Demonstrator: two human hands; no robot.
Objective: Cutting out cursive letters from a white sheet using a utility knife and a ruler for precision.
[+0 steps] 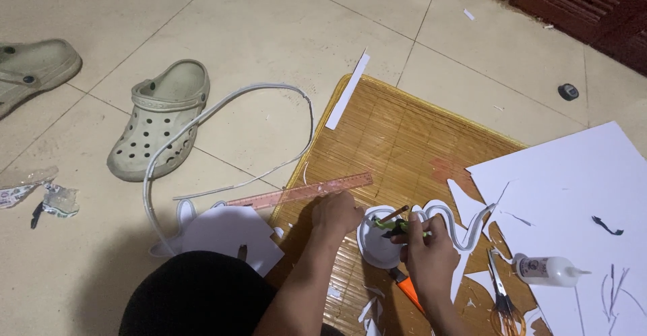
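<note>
1. Two bare hands show in my head view, both low over a woven bamboo mat (404, 134) laid on a pale tiled floor (269, 26).
2. I see the left hand (337, 215) curled with knuckles up, pressing on the mat at the left edge of a white foam-board cutout with a round end and a wavy tail (384, 248); whether its fingers pinch that edge I cannot tell.
3. I see the right hand (428, 252) resting on the cutout, fingers closed around a small green tool (394, 225) whose tip lies over the round end.
4. A thin brown stick (396, 212) lies across the cutout just above the green tool; I cannot tell which hand, if either, holds it.
5. An orange-handled cutter (406, 289) lies on the mat just below the right hand.
6. A pair of scissors (500, 292) and a white glue bottle lying on its side (546, 268) sit to the right, near a large white sheet (573, 181).
7. A clear pink plastic ruler (303, 191) lies just above the left hand, partly on the mat.
8. Further left, a thin white offcut strip (222, 107) loops over a beige perforated clog (162, 117), well apart from the hands.
</note>
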